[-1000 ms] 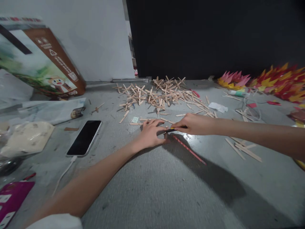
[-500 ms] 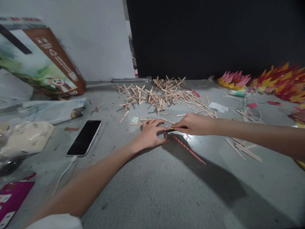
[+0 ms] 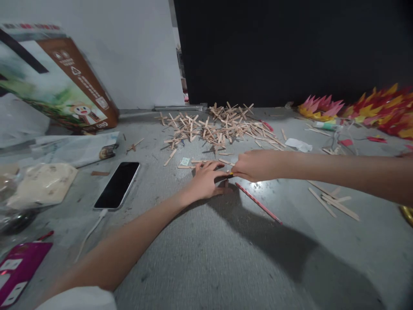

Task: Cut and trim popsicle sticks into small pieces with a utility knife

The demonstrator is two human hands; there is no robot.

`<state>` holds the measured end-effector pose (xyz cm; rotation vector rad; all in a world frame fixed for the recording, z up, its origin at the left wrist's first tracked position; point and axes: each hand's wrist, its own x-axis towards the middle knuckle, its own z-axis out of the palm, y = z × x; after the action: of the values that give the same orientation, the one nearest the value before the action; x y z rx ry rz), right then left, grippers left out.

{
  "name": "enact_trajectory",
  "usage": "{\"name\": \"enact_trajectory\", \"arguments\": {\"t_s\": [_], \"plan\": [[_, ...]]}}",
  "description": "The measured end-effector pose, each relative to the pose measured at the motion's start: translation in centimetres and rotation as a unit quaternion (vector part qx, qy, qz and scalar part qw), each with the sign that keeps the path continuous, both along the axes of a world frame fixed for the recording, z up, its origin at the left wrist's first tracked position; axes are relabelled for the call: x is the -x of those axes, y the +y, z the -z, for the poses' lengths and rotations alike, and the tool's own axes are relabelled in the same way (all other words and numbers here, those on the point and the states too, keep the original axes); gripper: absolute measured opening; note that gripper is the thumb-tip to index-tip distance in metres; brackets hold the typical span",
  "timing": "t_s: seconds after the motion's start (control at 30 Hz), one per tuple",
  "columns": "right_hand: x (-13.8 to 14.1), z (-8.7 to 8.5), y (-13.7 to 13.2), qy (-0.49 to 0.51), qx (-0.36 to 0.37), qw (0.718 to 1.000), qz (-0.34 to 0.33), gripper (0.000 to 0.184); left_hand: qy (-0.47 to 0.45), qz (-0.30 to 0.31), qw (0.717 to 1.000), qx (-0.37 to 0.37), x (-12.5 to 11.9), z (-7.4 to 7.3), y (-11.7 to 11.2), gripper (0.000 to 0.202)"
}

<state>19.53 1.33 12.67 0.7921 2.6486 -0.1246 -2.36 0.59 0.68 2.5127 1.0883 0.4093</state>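
Observation:
My left hand (image 3: 206, 180) rests arched on the grey table, its thumb and forefinger pressed around a short piece of wooden craft stick (image 3: 226, 184), most of which is hidden. Closed in a fist, my right hand (image 3: 251, 166) grips a slim black-and-yellow utility knife (image 3: 230, 175). Its tip meets the work by my left fingertips, and the fingers cover most of the handle. A red patterned pencil (image 3: 258, 202) lies just in front of my right hand. Loose craft sticks (image 3: 200, 161) and a small pale green square (image 3: 185, 161) lie behind my left hand.
Crossed craft sticks (image 3: 206, 129) are heaped at the back. More sticks (image 3: 340, 206) lie on the right, near a white paper scrap (image 3: 298, 144) and coloured paper petals (image 3: 322, 107). At left are a phone (image 3: 118, 185) on a cable, a purple power strip (image 3: 24, 267) and a printed box (image 3: 80, 86).
My right hand has shifted slightly left, toward my left fingertips, so less of the knife shows. My left hand keeps its place on the craft stick. The whole view has moved a little.

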Motion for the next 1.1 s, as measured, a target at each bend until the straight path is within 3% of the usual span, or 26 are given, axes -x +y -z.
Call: {"name": "enact_trajectory", "arguments": {"t_s": [0.1, 0.33, 0.4, 0.57, 0.63, 0.87, 1.1], "plan": [[0.9, -0.5, 0.5, -0.033, 0.020, 0.999, 0.007, 0.025, -0.004, 0.008, 1.000, -0.007, 0.0, 0.0, 0.0, 0.056], [2.2, -0.7, -0.4, -0.019, 0.028, 0.994, 0.108, 0.023, -0.012, 0.001, 1.000, -0.004, 0.0, 0.2, 0.1, 0.061], [2.1, -0.7, -0.8, -0.037, 0.007, 0.996, 0.078, 0.022, -0.014, 0.001, 1.000, 0.001, 0.0, 0.1, 0.2, 0.064], [1.4, -0.8, -0.7, -0.096, -0.070, 0.989, -0.087, 0.025, -0.003, -0.004, 1.000, 0.017, -0.2, -0.1, 0.4, 0.063], [1.4, -0.9, -0.3, -0.106, -0.067, 0.987, -0.105, 0.026, -0.002, -0.002, 1.000, 0.016, -0.2, -0.1, 0.4, 0.062], [1.9, -1.2, 0.0, -0.043, 0.034, 0.997, 0.047, 0.032, -0.017, -0.005, 1.000, -0.004, -0.1, 0.6, 0.6, 0.057], [0.7, -0.6, 0.2, 0.005, 0.059, 0.994, 0.095, 0.033, -0.008, -0.004, 1.000, -0.010, -0.1, 0.6, 0.6, 0.060]]}}
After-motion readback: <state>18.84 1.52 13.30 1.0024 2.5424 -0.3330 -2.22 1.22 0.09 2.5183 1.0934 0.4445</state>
